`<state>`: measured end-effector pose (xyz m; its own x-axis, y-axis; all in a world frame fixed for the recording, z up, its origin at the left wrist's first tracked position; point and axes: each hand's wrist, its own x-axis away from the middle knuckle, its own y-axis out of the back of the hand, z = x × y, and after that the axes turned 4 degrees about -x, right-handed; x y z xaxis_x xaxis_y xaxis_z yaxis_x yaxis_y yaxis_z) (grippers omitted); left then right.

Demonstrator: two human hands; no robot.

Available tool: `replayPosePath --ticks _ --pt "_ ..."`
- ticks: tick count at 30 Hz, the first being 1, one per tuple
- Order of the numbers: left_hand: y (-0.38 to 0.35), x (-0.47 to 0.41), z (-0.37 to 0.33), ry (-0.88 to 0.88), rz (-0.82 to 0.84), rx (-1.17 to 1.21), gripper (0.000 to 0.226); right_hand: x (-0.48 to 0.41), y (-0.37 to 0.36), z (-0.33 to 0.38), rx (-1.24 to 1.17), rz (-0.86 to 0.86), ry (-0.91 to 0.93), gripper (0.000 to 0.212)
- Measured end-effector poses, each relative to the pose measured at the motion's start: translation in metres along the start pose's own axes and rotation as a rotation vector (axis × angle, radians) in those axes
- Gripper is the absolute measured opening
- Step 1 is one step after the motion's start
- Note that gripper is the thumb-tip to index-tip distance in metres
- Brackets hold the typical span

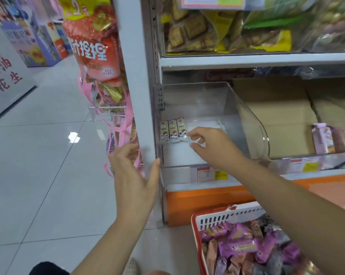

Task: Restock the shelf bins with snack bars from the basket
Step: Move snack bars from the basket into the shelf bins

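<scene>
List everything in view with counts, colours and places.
clear bin: one, transparent, left end of lower shelf
snack bars in bin: three, cream wrappers, upright side by side at its left end
basket: one, white with red rim, on the floor below
basket bars: many, purple and brown, heaped in the basket
cardboard boxes: at least two, brown, right of the clear bin
biscuit bags: several, yellow, upper shelf
hanging snack pack: one, red, left of the white post
left hand: one, fingers spread, thumb against the clear bin's front-left corner
right hand: one, inside the clear bin, fingertips at the rightmost bar
</scene>
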<state>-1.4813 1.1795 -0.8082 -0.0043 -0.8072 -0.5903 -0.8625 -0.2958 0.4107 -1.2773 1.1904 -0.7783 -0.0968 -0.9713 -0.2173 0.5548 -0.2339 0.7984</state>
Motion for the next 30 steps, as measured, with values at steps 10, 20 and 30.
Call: replayPosePath --ticks 10,20,30 --pt "-0.043 0.102 -0.015 -0.102 0.652 -0.151 0.015 0.160 0.001 -0.055 -0.106 -0.123 -0.047 0.015" --pt "-0.086 0.160 -0.009 -0.051 1.230 -0.439 0.042 0.268 -0.059 -0.159 0.144 0.516 -0.585 0.047" --pt "-0.091 0.168 0.001 -0.085 1.301 -0.588 0.046 0.288 -0.103 -0.175 -0.030 0.464 -0.917 0.068"
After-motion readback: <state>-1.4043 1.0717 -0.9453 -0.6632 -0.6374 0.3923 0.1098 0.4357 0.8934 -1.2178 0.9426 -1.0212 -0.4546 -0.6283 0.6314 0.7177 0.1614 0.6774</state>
